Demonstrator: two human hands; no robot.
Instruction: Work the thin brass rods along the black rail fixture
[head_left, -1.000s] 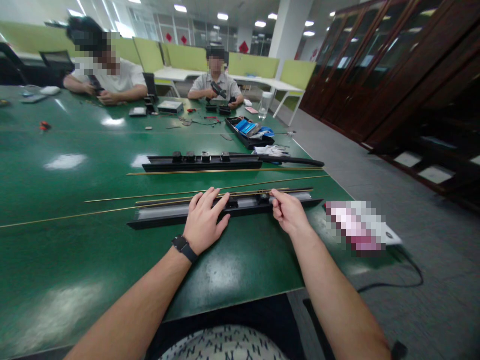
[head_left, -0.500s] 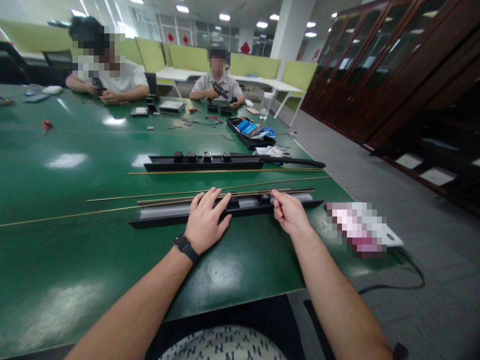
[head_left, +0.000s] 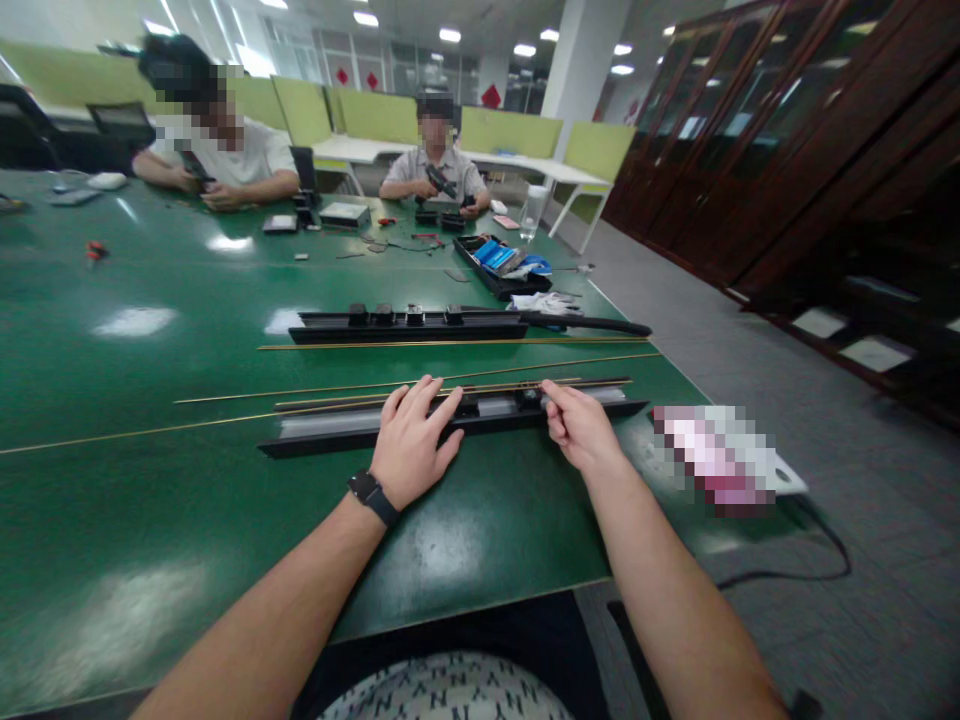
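Note:
A black track rail [head_left: 322, 427] with a pale inner channel lies across the green table before me, small black blocks [head_left: 529, 397] seated in it. My left hand [head_left: 411, 440] rests over the rail's middle, palm down with fingers spread. At the right part, my right hand [head_left: 579, 425] is closed, thumb and forefinger pinching a thin brass-coloured rod [head_left: 150, 432] that runs along the rail and out far to the left. The fingers partly hide the pinched end. More thin rods [head_left: 360, 387] lie just behind the rail.
Behind lies a second black rail [head_left: 405, 327] with several black blocks, a black strip [head_left: 600, 324] beside it. Further back are gloves [head_left: 544, 304] and a black tray [head_left: 495, 268]. Two people sit across the table [head_left: 187, 560]. A white-and-pink object [head_left: 712, 455], blurred, lies at the right edge.

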